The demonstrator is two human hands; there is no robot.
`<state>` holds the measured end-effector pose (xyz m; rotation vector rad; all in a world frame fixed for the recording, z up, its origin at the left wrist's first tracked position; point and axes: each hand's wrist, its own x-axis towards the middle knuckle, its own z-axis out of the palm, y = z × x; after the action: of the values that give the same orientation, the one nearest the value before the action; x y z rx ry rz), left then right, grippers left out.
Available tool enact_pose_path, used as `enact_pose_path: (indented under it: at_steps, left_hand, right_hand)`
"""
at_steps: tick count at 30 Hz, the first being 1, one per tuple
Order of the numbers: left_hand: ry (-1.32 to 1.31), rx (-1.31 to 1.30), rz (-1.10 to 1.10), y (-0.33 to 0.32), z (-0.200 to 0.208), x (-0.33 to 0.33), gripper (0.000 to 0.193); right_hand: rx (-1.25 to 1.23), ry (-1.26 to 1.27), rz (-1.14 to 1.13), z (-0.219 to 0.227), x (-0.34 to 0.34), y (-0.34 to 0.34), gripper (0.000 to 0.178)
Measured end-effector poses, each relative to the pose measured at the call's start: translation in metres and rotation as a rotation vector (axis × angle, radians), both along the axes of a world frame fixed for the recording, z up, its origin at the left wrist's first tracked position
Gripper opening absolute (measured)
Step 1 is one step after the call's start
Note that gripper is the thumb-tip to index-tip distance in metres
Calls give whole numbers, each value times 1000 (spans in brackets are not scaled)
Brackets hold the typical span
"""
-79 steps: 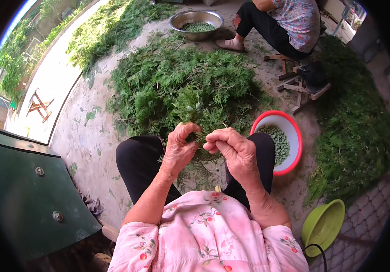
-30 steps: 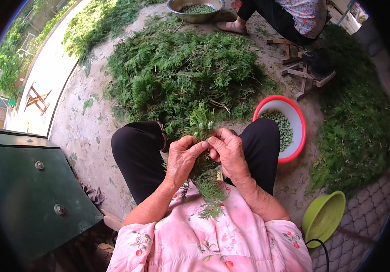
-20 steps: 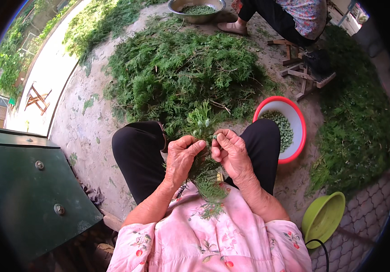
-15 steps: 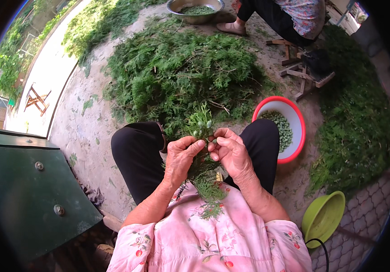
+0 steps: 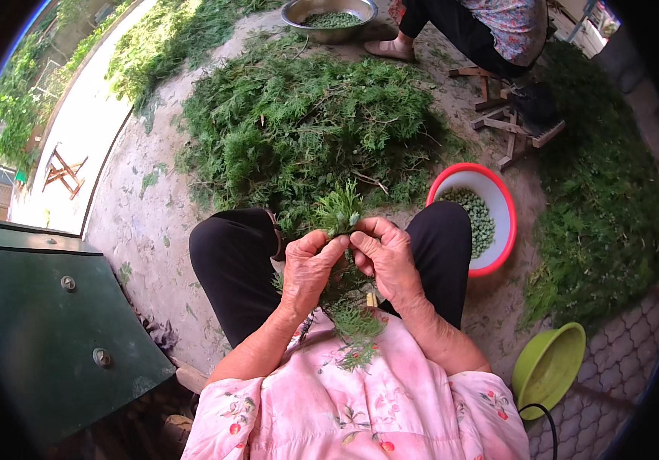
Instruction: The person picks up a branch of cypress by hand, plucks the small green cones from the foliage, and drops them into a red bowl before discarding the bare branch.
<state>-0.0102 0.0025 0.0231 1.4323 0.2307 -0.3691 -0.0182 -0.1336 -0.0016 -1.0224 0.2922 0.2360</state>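
Between my knees, my left hand (image 5: 310,268) is closed around a green conifer sprig (image 5: 339,208). Its feathery tip and a few pale green cones (image 5: 353,218) stick up above my fingers, while leafy ends (image 5: 356,326) hang below over my lap. My right hand (image 5: 387,257) pinches the same sprig just under the cones, its thumb close against my left thumb. Its other fingers are curled, so anything inside them is hidden. By my right knee stands a red-rimmed white basin (image 5: 507,222) with many loose green cones (image 5: 473,218) in it.
A big heap of cut conifer branches (image 5: 306,123) lies ahead, with another pile (image 5: 598,207) on the right. A steel bowl (image 5: 329,32), a seated person (image 5: 490,38), wooden stools (image 5: 513,130), a tilted lime-green basin (image 5: 548,372) and a dark green panel (image 5: 61,330) surround me.
My right hand has come in against my left thumb at the sprig. The sprig's tip has turned slightly, and fewer cones show on it. The basin and heaps are unchanged.
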Motion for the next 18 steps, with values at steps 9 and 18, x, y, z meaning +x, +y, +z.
enact_pose_path:
  at_steps: [9,18]
  left_hand:
    - [69,-221,89,6,-12,0,17]
    - [-98,161,-45,2,-2,-3,22]
  right_hand:
    - [545,76,-50,-4,0,-9,11]
    - [110,-38,-8,8,10,-11,17]
